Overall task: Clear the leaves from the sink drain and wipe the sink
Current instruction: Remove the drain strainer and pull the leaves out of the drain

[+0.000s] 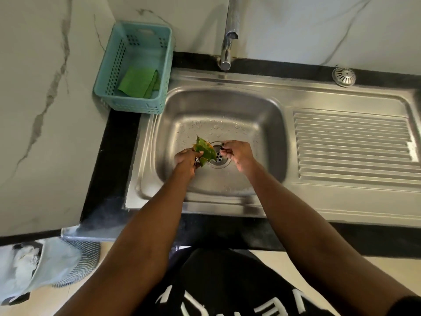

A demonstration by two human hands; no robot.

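Green leaves (205,151) sit pinched in my left hand (185,158), my right hand (237,152) pinches something tiny at the drain (219,157), wiping the sink (227,106) is left.

Only lettering in view: large white characters on the person's black shirt (227,290) at the bottom edge. They appear inverted from this angle and are cut off by the frame, so no word can be made out. No readable label, brand or number on the sink, tap, basket or anything else.
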